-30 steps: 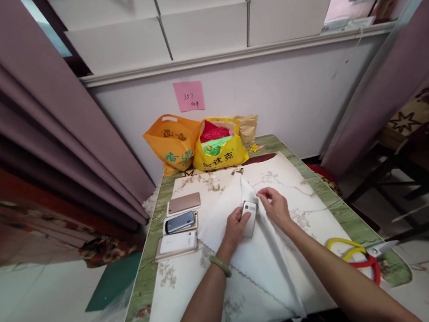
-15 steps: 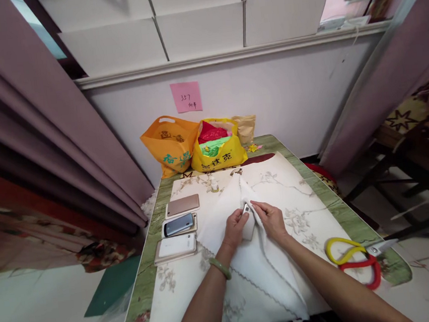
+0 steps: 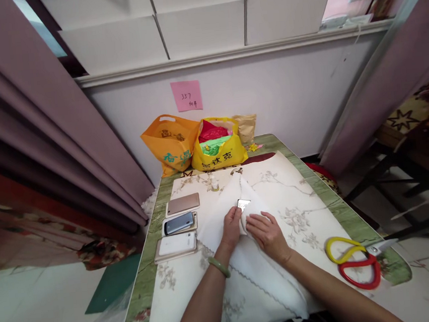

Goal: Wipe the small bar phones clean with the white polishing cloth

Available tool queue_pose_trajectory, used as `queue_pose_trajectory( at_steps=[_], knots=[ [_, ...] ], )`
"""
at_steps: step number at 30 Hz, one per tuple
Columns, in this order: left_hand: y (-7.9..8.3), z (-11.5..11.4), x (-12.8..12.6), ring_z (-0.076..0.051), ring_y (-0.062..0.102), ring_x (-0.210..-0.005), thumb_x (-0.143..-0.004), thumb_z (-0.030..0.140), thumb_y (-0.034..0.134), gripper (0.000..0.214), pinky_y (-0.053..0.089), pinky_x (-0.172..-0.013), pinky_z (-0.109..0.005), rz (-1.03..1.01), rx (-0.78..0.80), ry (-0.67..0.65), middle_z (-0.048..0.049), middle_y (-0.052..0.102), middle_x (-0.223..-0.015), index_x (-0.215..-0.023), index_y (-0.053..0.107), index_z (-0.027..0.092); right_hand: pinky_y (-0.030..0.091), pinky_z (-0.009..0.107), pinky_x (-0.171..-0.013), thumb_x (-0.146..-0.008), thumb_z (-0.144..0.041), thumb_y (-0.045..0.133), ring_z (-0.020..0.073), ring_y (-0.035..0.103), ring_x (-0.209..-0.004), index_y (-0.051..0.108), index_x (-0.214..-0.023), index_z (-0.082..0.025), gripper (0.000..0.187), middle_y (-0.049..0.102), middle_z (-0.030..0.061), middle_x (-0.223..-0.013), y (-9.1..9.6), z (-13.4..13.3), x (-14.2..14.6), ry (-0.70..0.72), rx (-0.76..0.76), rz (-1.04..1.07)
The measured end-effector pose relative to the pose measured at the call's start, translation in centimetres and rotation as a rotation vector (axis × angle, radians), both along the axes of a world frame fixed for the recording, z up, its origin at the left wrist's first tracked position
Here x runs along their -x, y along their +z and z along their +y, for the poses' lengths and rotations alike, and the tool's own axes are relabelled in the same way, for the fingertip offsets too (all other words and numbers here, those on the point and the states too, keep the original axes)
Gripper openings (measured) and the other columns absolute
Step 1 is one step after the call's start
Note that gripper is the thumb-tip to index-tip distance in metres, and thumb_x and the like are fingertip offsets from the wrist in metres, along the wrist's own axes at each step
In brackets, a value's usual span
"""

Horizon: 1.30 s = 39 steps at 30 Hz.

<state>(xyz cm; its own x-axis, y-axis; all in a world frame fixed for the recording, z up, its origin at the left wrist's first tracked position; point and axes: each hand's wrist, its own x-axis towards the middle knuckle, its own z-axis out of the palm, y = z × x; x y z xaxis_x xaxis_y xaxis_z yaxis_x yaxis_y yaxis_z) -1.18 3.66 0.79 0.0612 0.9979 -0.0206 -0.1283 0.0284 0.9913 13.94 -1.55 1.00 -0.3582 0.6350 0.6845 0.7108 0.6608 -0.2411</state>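
Phone [image 3: 243, 205] partly covered by a fold of white cloth [image 3: 248, 259], between two bare hands at a table [image 3: 315, 186].
From my remote screen I see the left hand [image 3: 231, 226] curled closed around the phone's left edge, while the right hand [image 3: 266, 232] lies nearly flat, fingers extended, on the fold, grasping nothing. Left of the cloth lie more phones [image 3: 178, 222]; scissors [image 3: 369, 255] rest at right.
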Motion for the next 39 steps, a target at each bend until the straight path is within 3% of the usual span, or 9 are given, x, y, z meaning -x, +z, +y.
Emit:
queue_pose_trajectory(
  at_steps=[6, 16, 21, 25, 30, 35, 39],
  knots=[
    [0.1, -0.2, 0.0, -0.012, 0.042, -0.063, -0.083, 0.054, 0.054, 0.037, 0.037, -0.06, -0.024, 0.013, 0.012, 0.028, 0.0032, 0.049, -0.067, -0.074, 0.051, 0.018, 0.041, 0.045, -0.106, -0.098, -0.016, 0.039, 0.0183, 0.057, -0.12, 0.064, -0.12, -0.027, 0.035, 0.066, 0.0035, -0.123, 0.5, -1.6, -0.3, 0.177, 0.073, -0.151],
    [0.0, 0.3, 0.1, -0.018, 0.053, -0.082, -0.086, 0.052, 0.05, 0.036, 0.041, -0.085, -0.032, 0.088, -0.069, 0.074, -0.0035, 0.061, -0.082, -0.077, 0.059, 0.018, 0.022, 0.052, -0.115, -0.098, -0.028, 0.041, 0.0236, 0.04, -0.135, 0.038, -0.145, -0.027, 0.047, 0.049, 0.0039, -0.143, 2.5, 2.7, 0.4, -0.124, 0.208, -0.17],
    [-0.1, 0.2, 0.2, -0.017, 0.053, -0.078, -0.085, 0.052, 0.05, 0.037, 0.043, -0.081, -0.031, 0.065, -0.039, 0.09, -0.0035, 0.062, -0.08, -0.076, 0.06, 0.018, 0.018, 0.053, -0.116, -0.097, -0.025, 0.043, 0.0246, 0.038, -0.136, 0.035, -0.147, -0.026, 0.05, 0.049, 0.003, -0.143, 2.1, 0.5, 0.8, -0.129, 0.172, -0.196],
    [0.0, 0.0, 0.2, -0.014, 0.049, -0.069, -0.086, 0.052, 0.049, 0.037, 0.042, -0.071, -0.028, 0.027, -0.017, 0.046, 0.0002, 0.057, -0.072, -0.074, 0.056, 0.018, 0.019, 0.052, -0.117, -0.096, -0.023, 0.047, 0.0233, 0.044, -0.132, 0.042, -0.143, -0.029, 0.047, 0.055, 0.0014, -0.137, 2.2, -1.9, 0.3, -0.031, 0.138, -0.218],
    [0.2, -0.2, 0.2, -0.014, 0.048, -0.071, -0.086, 0.051, 0.05, 0.036, 0.042, -0.071, -0.027, 0.022, -0.023, 0.047, -0.0003, 0.056, -0.074, -0.074, 0.055, 0.017, 0.023, 0.056, -0.115, -0.095, -0.023, 0.048, 0.0262, 0.045, -0.131, 0.049, -0.138, -0.027, 0.043, 0.059, 0.0036, -0.132, 2.4, -1.5, 0.1, -0.086, 0.132, -0.154],
    [0.2, -0.1, 0.4, -0.017, 0.052, -0.078, -0.083, 0.054, 0.053, 0.037, 0.043, -0.077, -0.028, 0.033, 0.015, 0.13, -0.0029, 0.061, -0.079, -0.076, 0.058, 0.017, 0.036, 0.048, -0.111, -0.095, -0.015, 0.042, 0.0227, 0.047, -0.13, 0.037, -0.145, -0.021, 0.051, 0.054, 0.0083, -0.138, 1.7, -1.3, 1.0, 0.002, 0.084, -0.131],
    [0.3, -0.1, 0.4, -0.017, 0.053, -0.08, -0.085, 0.054, 0.05, 0.039, 0.043, -0.081, -0.029, 0.029, 0.036, 0.134, -0.004, 0.063, -0.082, -0.078, 0.059, 0.017, 0.033, 0.045, -0.113, -0.096, -0.021, 0.043, 0.0229, 0.039, -0.136, 0.027, -0.15, -0.017, 0.056, 0.045, 0.0086, -0.145, 1.4, -1.8, 1.4, 0.027, 0.132, -0.201]
  ],
)
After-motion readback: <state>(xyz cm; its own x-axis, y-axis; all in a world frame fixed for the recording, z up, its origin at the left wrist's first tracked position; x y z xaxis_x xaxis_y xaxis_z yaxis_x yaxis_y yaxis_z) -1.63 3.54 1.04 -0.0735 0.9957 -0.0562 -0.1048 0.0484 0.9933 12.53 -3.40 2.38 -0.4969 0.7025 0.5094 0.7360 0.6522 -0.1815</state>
